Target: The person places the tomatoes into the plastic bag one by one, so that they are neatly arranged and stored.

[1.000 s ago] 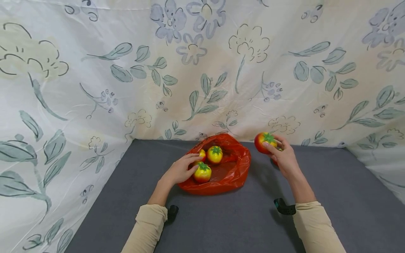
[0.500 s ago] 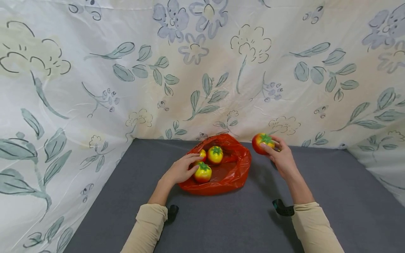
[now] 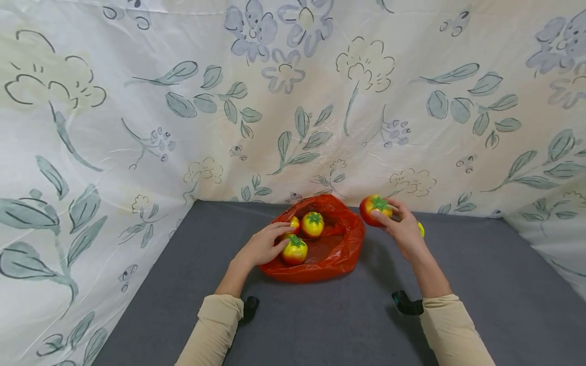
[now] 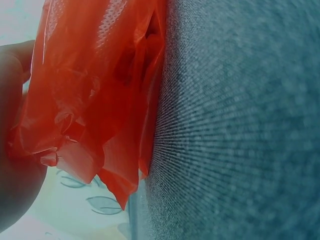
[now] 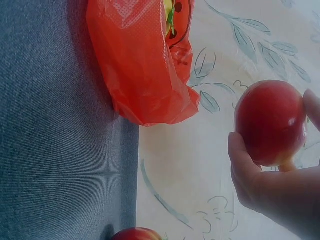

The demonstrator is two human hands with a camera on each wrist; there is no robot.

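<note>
My left hand (image 3: 263, 246) grips the red bag (image 3: 336, 254) rim, keeping it open. My right hand (image 3: 400, 229) clasps a tomato (image 3: 373, 208), lifted clear beside the bag.

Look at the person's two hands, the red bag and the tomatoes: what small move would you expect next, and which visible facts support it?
Probably the right hand carries its tomato leftward over the red bag and lowers it in. The fruit is held clear of the table just right of the bag's rim, the left hand holds the bag's left edge so its mouth is open, and three tomatoes already lie inside.
</note>
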